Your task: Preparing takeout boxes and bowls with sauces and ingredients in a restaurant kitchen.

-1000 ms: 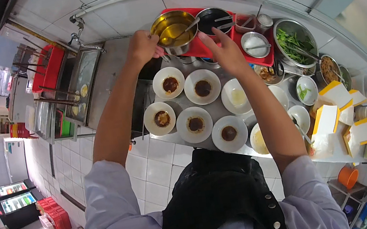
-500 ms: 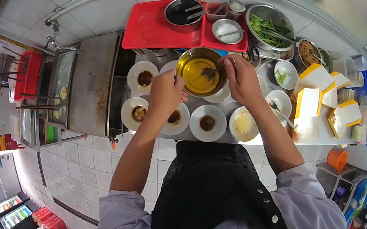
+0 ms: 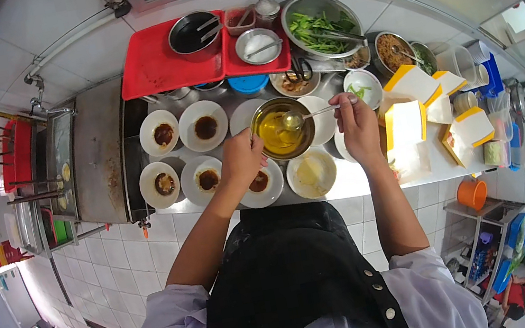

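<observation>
My left hand [image 3: 242, 162] is closed on the left rim of a steel bowl [image 3: 256, 117] that contains clear yellow oil. From the right, my right hand [image 3: 358, 124] pinches the handle of a metal spoon [image 3: 293, 120]. The spoon's bowl is over the oil, inside the rim; whether it touches the oil I cannot tell. Left of the steel bowl stand several white bowls [image 3: 203, 115] with dark brown sauce in them. Just in front of it, a white bowl [image 3: 315, 191] has a pale yellow liquid in the bottom. Part of another white bowl [image 3: 341, 146] shows beside my right hand.
Red trays [image 3: 173, 74] at the back hold a dark pot [image 3: 196, 48] and a small bowl of white powder [image 3: 259, 55]. Nearby are a large bowl of chopped greens [image 3: 322, 25] and a bowl of brown bits [image 3: 393, 51]. Open cartons [image 3: 404, 125] stand right; a griddle [image 3: 94, 144] lies left.
The view has moved right along the counter, with the steel bowl still in my left hand. My right hand has drawn away from the bowl's rim, and the spoon shows more clearly.
</observation>
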A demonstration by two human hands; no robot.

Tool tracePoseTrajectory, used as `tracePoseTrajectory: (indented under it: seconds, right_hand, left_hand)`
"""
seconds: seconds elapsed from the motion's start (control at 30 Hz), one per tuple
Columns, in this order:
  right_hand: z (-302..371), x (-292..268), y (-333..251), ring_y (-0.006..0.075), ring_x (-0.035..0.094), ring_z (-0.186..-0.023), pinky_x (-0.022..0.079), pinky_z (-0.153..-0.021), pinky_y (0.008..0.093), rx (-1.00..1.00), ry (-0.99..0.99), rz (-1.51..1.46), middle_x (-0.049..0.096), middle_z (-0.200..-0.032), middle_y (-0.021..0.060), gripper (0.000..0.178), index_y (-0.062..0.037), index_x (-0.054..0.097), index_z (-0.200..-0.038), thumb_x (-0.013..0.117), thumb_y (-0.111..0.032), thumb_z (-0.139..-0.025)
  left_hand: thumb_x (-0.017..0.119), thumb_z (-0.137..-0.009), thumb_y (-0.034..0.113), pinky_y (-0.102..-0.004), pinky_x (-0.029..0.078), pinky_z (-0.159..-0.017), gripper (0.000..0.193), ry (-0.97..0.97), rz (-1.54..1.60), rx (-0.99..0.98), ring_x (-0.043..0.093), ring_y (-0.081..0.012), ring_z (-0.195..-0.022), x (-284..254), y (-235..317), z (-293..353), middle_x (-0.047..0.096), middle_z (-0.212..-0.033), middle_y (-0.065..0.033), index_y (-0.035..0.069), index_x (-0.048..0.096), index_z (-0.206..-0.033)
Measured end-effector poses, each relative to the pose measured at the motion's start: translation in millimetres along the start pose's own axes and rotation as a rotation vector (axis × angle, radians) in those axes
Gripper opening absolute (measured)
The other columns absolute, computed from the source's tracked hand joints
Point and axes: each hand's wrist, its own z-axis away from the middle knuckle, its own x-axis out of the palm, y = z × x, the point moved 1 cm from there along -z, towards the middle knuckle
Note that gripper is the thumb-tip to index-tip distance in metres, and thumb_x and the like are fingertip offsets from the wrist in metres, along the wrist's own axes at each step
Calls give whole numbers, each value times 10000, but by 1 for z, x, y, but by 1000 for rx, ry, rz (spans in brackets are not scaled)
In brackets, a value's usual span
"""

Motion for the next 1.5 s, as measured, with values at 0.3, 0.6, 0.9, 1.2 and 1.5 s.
tracePoseTrajectory:
  seconds: [0.3, 0.6, 0.9, 1.2, 1.5]
  right_hand:
    - [8, -46, 27, 26, 478, -616, 393, -564, 220, 24, 126, -80, 646, -843, 26, 291, 9, 696, -1145, 489, -196, -1130]
    - [26, -48, 28, 305, 711, -849, 554, -723, 373, -463, 139, 514, 718, -987, 156, 194, -42, 701, -1179, 601, 7, -1019]
    - [5, 27, -35, 197, 730, -768, 555, -675, 309, -190, -39, -17, 724, -858, 151, 163, 15, 715, -1119, 586, -55, -1046]
    - [-68, 145, -62, 154, 622, -605, 490, -603, 325, -267, -239, 43, 688, -712, 99, 199, -4, 743, -1010, 689, -194, -991]
    - [-172, 196, -74, 253, 706, -814, 554, -774, 389, -422, -398, 19, 735, -896, 127, 245, -32, 725, -1106, 719, -241, -978]
  left_hand:
    - [557, -1043, 122, -327, 594, -495, 270, 117, 16, -71, 743, -227, -575, 9, -12, -17, 706, -670, -167, -77, 621, -872]
    - [566, -1022, 79, -309, 591, -495, 206, 157, 16, -124, 753, -226, -605, -17, -17, -7, 701, -699, -167, -88, 601, -907]
    - [531, -1048, 107, -313, 593, -511, 236, 185, 67, -95, 734, -214, -580, -48, -4, 1, 707, -710, -162, -83, 627, -946]
    - [521, -1028, 131, -289, 557, -492, 239, 222, 19, -47, 709, -190, -561, -149, 32, -19, 704, -702, -147, -54, 656, -958]
    - [517, -1029, 137, -311, 606, -531, 284, 342, -57, -25, 743, -209, -604, -252, 23, -77, 736, -746, -187, -86, 657, -922]
